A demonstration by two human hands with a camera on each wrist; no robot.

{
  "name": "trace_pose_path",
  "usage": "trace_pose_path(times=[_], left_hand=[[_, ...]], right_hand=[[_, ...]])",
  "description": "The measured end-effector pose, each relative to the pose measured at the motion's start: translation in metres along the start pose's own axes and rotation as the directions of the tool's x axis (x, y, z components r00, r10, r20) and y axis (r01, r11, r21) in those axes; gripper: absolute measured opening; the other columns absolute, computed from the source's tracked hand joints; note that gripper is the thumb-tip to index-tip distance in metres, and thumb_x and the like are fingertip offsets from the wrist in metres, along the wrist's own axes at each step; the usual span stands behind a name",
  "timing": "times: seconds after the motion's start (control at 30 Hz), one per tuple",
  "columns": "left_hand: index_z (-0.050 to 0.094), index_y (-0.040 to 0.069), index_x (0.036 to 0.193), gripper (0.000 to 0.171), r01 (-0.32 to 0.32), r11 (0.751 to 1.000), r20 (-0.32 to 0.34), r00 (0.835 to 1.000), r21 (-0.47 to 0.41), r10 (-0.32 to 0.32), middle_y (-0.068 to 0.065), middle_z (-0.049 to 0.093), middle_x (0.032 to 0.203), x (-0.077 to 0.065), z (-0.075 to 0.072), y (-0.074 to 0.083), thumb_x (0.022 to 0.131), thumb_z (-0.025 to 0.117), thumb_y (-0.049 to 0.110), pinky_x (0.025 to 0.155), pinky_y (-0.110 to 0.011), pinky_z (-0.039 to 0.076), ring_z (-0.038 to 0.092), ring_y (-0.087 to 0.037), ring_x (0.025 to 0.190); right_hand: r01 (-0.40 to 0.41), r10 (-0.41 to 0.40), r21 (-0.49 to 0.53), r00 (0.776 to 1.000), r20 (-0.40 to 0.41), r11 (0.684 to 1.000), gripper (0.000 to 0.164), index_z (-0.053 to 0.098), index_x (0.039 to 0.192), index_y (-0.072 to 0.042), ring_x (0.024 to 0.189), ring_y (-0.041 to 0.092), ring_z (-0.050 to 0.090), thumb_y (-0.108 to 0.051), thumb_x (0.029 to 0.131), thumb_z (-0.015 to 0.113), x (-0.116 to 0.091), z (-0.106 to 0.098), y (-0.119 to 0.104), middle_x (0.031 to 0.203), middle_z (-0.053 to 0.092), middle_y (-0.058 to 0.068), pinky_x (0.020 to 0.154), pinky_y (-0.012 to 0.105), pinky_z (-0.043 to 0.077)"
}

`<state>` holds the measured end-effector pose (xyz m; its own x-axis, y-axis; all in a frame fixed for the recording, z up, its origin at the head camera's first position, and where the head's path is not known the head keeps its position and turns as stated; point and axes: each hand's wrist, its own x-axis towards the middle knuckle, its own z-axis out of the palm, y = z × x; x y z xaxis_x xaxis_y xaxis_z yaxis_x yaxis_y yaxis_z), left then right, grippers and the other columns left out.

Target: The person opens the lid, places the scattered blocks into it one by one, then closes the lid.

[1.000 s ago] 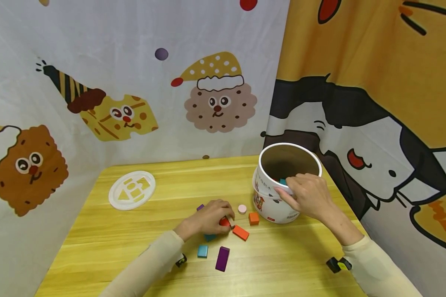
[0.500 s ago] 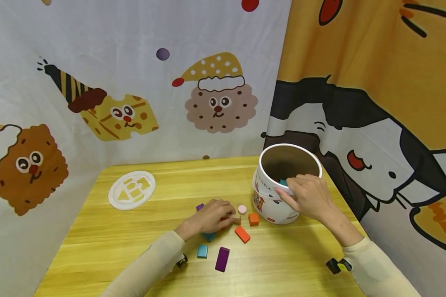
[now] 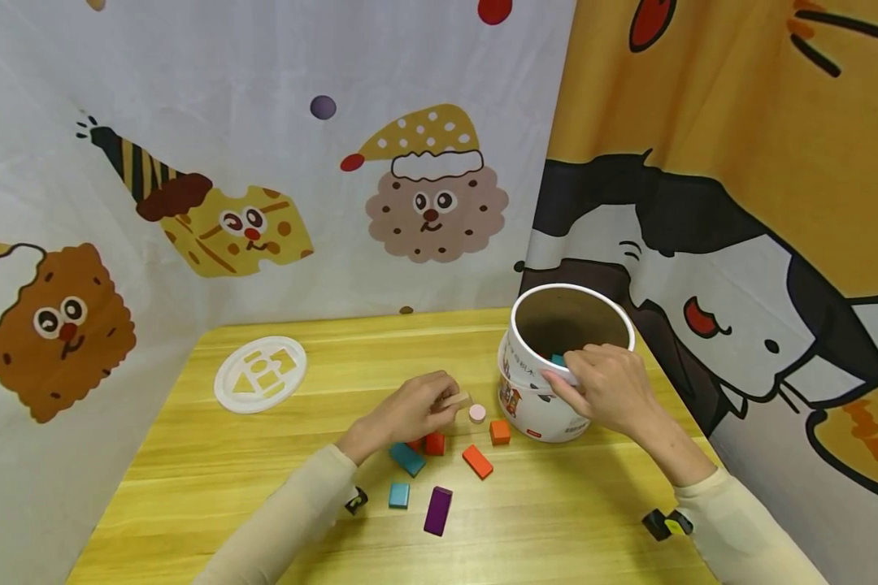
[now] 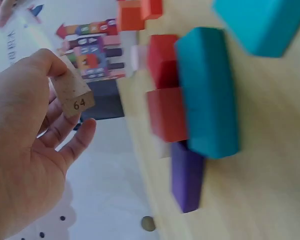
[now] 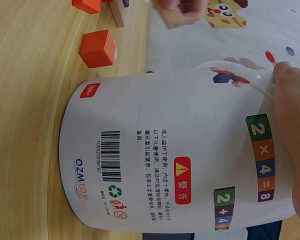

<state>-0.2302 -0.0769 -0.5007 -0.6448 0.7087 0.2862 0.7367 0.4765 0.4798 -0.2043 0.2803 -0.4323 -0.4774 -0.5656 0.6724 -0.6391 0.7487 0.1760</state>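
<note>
Between thumb and fingers, my left hand (image 3: pixel 410 410) pinches a plain wooden block (image 4: pixel 75 90) with "64" on its end face, held up off the table left of the bucket. My right hand (image 3: pixel 613 383) grips the near rim of the white bucket (image 3: pixel 523 390), thumb outside and fingers over the edge. A bit of teal shows inside the bucket; its bottom is hidden. Below my left hand lie a red cube (image 3: pixel 435 444) and a teal block (image 3: pixel 407 460). The left wrist view shows a purple block (image 4: pixel 187 175) beside them.
A pink disc (image 3: pixel 477 413) and an orange cube (image 3: pixel 500 432) lie close to the bucket. Nearer me are an orange-red block (image 3: pixel 477 461), a light blue block (image 3: pixel 399 496) and a dark purple block (image 3: pixel 438 511). A white cut-out lid (image 3: pixel 228 382) lies at the back left.
My left hand has taken the wooden block from among the red pieces and raised it up and away, uncovering the red cube and more of the teal block. The right hand has stayed on the rim.
</note>
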Motion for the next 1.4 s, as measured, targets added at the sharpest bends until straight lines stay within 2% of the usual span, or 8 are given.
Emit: trace_pose_path(times=[0.23,0.43,0.7,1.1,1.4], left_hand=[[0.071,0.008,0.112,0.005,-0.025,0.998,-0.077,0.997,-0.053,0.021,-0.001,0.064,0.093,0.016,-0.025,0.006,0.109,0.072,0.012,0.062,-0.018,0.043,0.047,-0.005,0.072],[0.071,0.008,0.111,0.005,-0.039,0.998,-0.137,0.99,-0.049,0.032,-0.002,0.066,0.092,0.034,-0.048,0.016,0.107,0.073,0.009,0.063,-0.018,0.045,0.051,-0.007,0.073],[0.071,0.006,0.108,0.005,-0.095,0.995,-0.207,0.974,-0.023,0.089,-0.005,0.065,0.087,0.054,-0.074,0.027,0.105,0.074,0.007,0.062,-0.018,0.043,0.052,-0.01,0.071],[0.069,0.006,0.105,0.005,-0.159,0.987,-0.274,0.948,0.028,0.161,-0.006,0.061,0.086,0.083,-0.096,0.042,0.103,0.073,0.008,0.066,-0.022,0.042,0.052,-0.014,0.075],[0.07,0.006,0.11,0.007,-0.183,0.981,-0.259,0.946,0.063,0.194,-0.004,0.061,0.09,0.112,-0.105,0.063,0.105,0.073,0.011,0.07,-0.022,0.043,0.054,-0.013,0.079]], right_hand=[[-0.003,0.003,-0.005,1.0,0.0,1.0,0.068,0.051,0.071,-0.015,0.055,0.009,0.028,-0.063,0.118,0.039,-0.001,0.0,0.0,0.059,0.034,-0.007,0.055,0.022,0.017],[0.009,-0.009,-0.006,1.0,-0.017,1.0,0.067,0.051,0.071,-0.016,0.055,0.008,0.027,-0.062,0.118,0.041,0.001,0.0,0.001,0.059,0.034,-0.008,0.054,0.022,0.016],[0.003,-0.003,-0.01,1.0,-0.01,1.0,0.068,0.051,0.071,-0.016,0.055,0.009,0.026,-0.062,0.118,0.039,0.001,-0.001,0.0,0.059,0.034,-0.008,0.054,0.022,0.016],[0.01,-0.01,-0.012,1.0,-0.015,1.0,0.067,0.05,0.071,-0.016,0.055,0.008,0.026,-0.062,0.118,0.04,0.0,0.0,0.001,0.059,0.034,-0.007,0.054,0.022,0.016],[0.013,-0.013,-0.004,1.0,-0.021,1.0,0.066,0.05,0.071,-0.016,0.054,0.008,0.027,-0.062,0.118,0.042,-0.001,0.001,0.002,0.059,0.035,-0.008,0.054,0.022,0.018]])
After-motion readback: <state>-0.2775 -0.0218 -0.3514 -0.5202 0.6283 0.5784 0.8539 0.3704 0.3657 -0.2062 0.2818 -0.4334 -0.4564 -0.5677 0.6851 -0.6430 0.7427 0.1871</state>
